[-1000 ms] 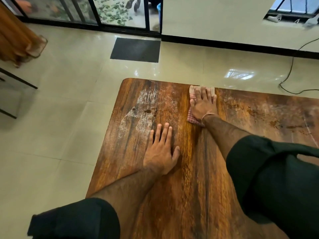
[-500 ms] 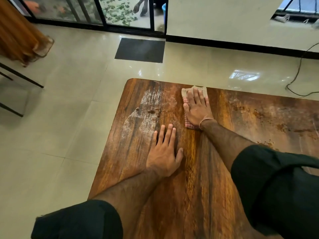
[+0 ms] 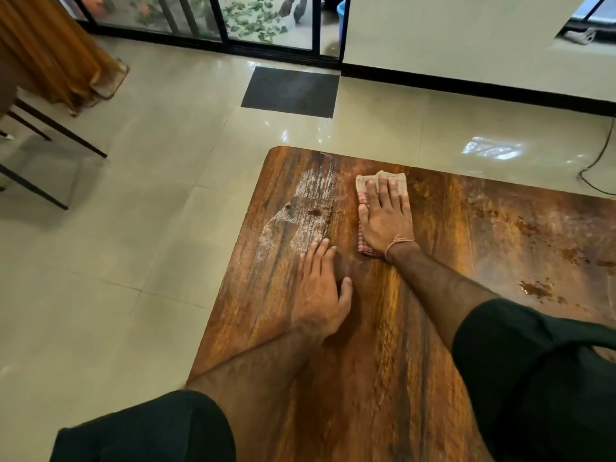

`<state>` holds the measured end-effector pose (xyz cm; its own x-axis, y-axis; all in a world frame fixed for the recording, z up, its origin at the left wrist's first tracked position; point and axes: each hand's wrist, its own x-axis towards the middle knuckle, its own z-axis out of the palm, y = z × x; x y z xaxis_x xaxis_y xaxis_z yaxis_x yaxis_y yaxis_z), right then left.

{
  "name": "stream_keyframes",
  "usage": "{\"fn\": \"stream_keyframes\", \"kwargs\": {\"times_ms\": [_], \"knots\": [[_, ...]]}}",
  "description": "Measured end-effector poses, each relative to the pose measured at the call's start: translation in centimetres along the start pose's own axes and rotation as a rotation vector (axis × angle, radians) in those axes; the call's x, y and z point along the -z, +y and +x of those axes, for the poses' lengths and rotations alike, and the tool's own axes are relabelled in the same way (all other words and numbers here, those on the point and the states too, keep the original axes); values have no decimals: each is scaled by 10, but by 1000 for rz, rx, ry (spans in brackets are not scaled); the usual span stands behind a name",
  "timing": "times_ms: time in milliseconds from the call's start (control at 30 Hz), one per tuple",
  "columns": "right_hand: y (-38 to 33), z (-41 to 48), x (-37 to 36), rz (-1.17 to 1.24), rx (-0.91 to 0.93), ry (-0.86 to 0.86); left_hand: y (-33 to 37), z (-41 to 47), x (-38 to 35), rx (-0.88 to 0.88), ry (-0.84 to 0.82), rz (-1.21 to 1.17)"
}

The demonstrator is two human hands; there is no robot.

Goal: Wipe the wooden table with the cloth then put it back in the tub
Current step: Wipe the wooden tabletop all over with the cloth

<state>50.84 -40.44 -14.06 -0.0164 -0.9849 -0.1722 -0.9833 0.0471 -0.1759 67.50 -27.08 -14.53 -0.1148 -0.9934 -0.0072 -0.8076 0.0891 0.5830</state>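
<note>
A dark brown wooden table (image 3: 383, 345) fills the lower right of the head view. A folded cloth (image 3: 363, 183), pink-checked with a beige top, lies near the table's far edge. My right hand (image 3: 386, 218) presses flat on the cloth with straight fingers. My left hand (image 3: 320, 291) rests flat on the bare wood just left of and nearer than the cloth, holding nothing. A whitish dusty patch (image 3: 306, 208) marks the wood left of the cloth. Brown stains (image 3: 536, 288) dot the table's right side. No tub is in view.
Glossy cream floor tiles (image 3: 133, 261) surround the table on the left and far side. A dark doormat (image 3: 290, 91) lies before sliding glass doors. A black-legged stand (image 3: 50, 141) and an orange curtain (image 3: 56, 51) are at the far left. A cable (image 3: 600, 155) trails at the right.
My right hand has slid the cloth leftward along the far edge, toward the whitish patch. My left hand stays planted on the wood.
</note>
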Motion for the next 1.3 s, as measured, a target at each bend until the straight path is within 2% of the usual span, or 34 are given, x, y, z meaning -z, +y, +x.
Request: {"fn": "stream_keyframes", "kwargs": {"times_ms": [67, 133, 267, 367, 467, 600, 767, 867, 967, 1100, 1200, 1267, 1300], "knots": [[-24, -9, -4, 2, 27, -3, -6, -1, 5, 65, 92, -7], [-40, -30, -11, -13, 166, -39, -13, 0, 10, 116, 147, 0], [-28, -58, -13, -42, 359, -82, -32, 5, 28, 256, 141, 49], [-25, -42, -9, -48, 252, -64, -55, 2, 43, 350, 82, 133], [-60, -35, -15, -28, 95, -32, -70, 0, 57, 430, 96, 108], [-106, -68, -30, -12, 290, -78, -79, 0, 70, 579, 175, 13], [-78, -90, -26, -23, 475, -112, -84, 4, 75, 611, 192, -45], [-72, -64, -20, -29, 315, -92, -86, 5, 81, 622, 201, -113], [-105, -56, -27, -21, 160, -45, -88, 4, 84, 627, 225, -188], [-139, -99, -43, -27, 364, -97, -86, 9, 87, 688, 267, -228], [-125, -119, -46, -13, 534, -121, -87, 14, 86, 743, 278, -248], [-110, -111, -40, -47, 578, -123, -88, 16, 87, 742, 280, -268], [-105, -101, -38, -51, 542, -126, -87, 16, 87, 742, 289, -283]]}}
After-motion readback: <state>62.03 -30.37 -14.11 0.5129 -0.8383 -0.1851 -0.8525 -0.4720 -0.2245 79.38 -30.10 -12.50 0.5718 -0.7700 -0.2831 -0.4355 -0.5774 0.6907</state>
